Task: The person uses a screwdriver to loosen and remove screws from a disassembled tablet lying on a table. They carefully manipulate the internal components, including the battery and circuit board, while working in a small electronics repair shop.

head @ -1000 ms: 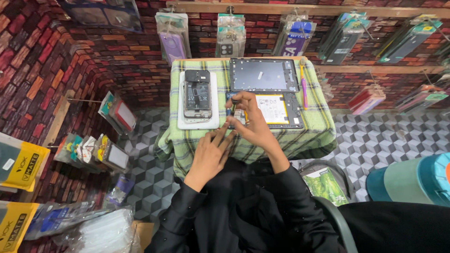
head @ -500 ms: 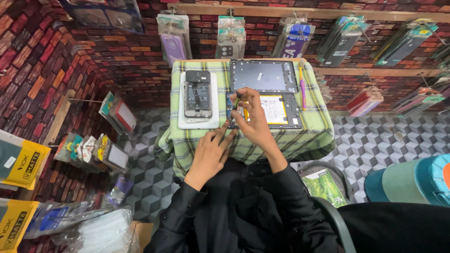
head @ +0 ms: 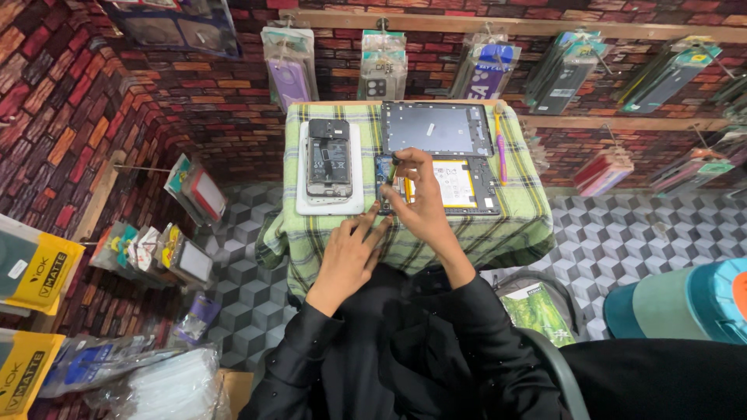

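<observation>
Opened black tablet with yellow battery (head: 451,185) lies on the green checked cloth-covered worktop (head: 513,225). Right hand (head: 424,206): fingers pinched on a small tool at the tablet's left edge. Left hand (head: 350,253): fingers spread flat, bracing the cloth. Judged step: working the internals; next move calls for steady, fine pressure.

Tablecloth (head: 467,233): green/yellow plaid. Opened tablet (head: 455,184): yellow-white battery, blue board probably. Back panel (head: 437,128): grey-blue. Pen (head: 501,144): pink/yellow. Wall (head: 117,85): red brick. Floor (head: 646,241): grey cube pattern. Sleeves (head: 311,350): black.

Right hand (head: 424,206) shifted slightly over opened tablet (head: 451,185)
</observation>
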